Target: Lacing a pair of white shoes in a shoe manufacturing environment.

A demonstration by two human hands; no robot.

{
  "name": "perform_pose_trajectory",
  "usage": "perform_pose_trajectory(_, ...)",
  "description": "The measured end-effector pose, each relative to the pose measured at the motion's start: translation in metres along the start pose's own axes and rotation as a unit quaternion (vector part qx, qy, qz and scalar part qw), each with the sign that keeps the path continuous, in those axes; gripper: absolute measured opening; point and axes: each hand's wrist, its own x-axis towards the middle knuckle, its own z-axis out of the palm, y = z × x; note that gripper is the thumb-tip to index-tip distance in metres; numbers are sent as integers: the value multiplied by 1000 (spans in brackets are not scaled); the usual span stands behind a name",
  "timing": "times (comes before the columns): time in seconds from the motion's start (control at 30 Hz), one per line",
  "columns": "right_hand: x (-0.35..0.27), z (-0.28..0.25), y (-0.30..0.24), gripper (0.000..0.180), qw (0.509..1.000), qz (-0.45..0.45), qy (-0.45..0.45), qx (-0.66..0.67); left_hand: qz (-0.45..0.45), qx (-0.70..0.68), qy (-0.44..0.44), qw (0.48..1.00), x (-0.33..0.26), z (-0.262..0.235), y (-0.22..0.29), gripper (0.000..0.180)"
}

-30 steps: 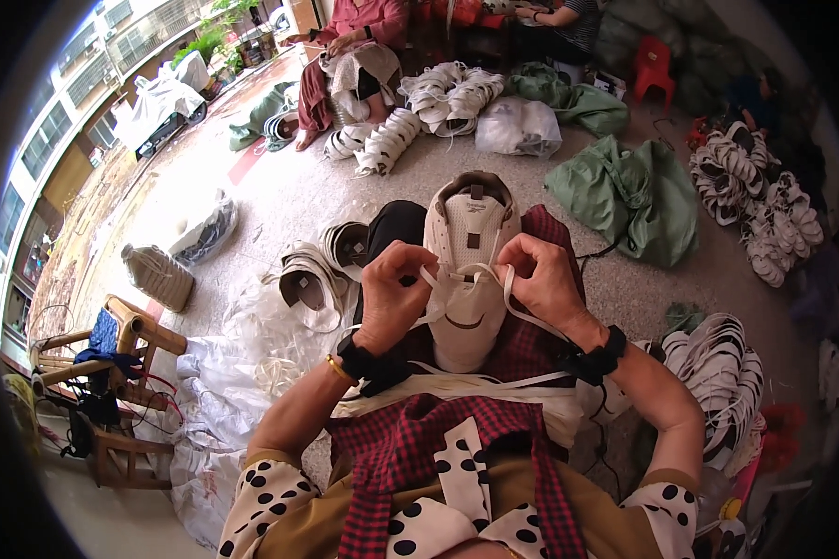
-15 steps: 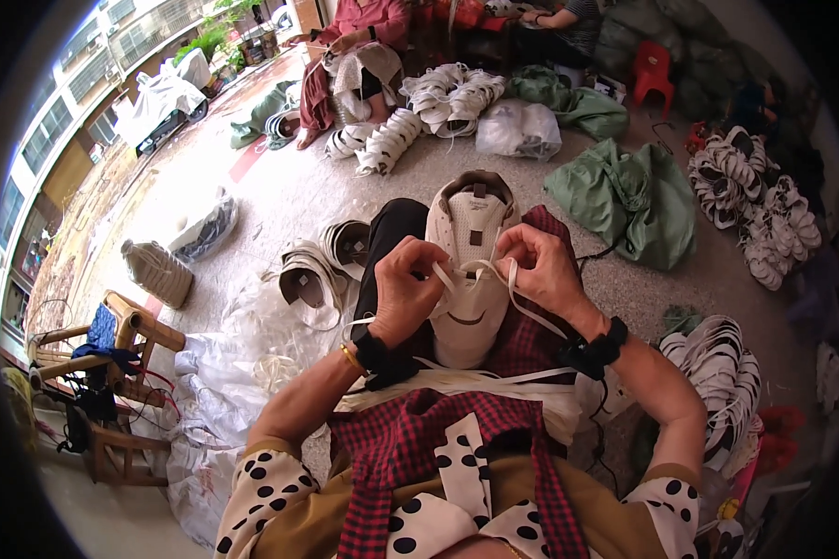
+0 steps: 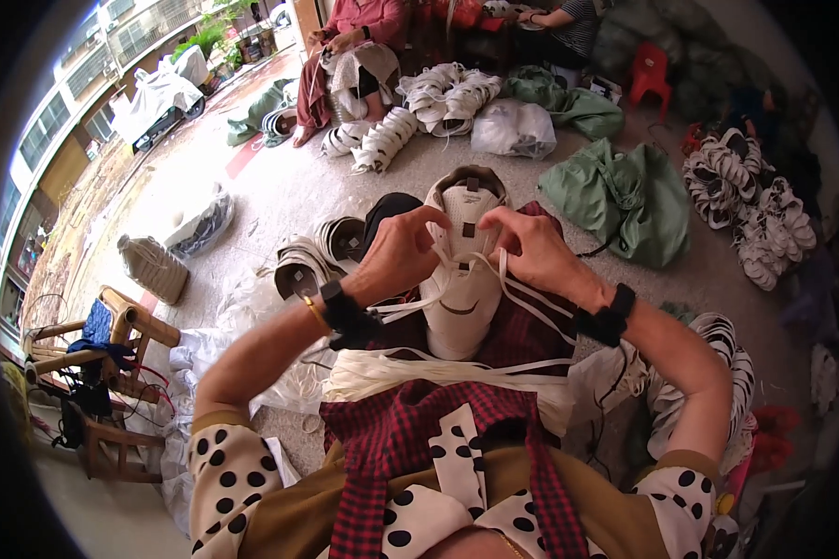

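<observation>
A white shoe (image 3: 463, 303) stands on my lap, toe toward me, heel tab away. My left hand (image 3: 403, 253) pinches a flat white lace (image 3: 410, 305) at the shoe's left eyelets. On the right side of the tongue my right hand (image 3: 529, 248) grips the other lace end (image 3: 522, 296). A bundle of loose white laces (image 3: 410, 373) lies across my lap over a red checked cloth (image 3: 522, 335). Both wrists carry black bands.
More white shoes (image 3: 308, 265) lie on the floor to my left, with piles (image 3: 438, 98) farther back and at the right (image 3: 750, 200). Green sacks (image 3: 625, 196), a wooden chair (image 3: 93, 354), a plastic jug (image 3: 154, 268). Other people sit at the back (image 3: 354, 37).
My hands have shifted slightly up the shoe's tongue, the left hand drawing closer to the right; the lace ends now trail lower across the shoe's toe.
</observation>
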Motion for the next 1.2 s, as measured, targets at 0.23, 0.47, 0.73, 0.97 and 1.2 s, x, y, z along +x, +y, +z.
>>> perform_pose_trajectory(0.23,33,-19,-12,26,863,-331,-80,-373,324,236,-153,903,35,-28,-2,24)
perform_pose_trajectory(0.47,28,-23,0,20,905,-231,-200,-297,418,353,-203,812,45,-34,-8,12)
perform_pose_trajectory(0.73,65,-33,-4,34,893,-101,-380,-218,272,372,-321,827,76,-29,10,11)
perform_pose_trajectory(0.97,47,2,-6,24,985,46,-147,-74,123,251,-268,922,64,-22,15,18)
perform_pose_trajectory(1.2,27,1,0,27,935,115,-21,336,161,27,-198,966,39,-13,33,17)
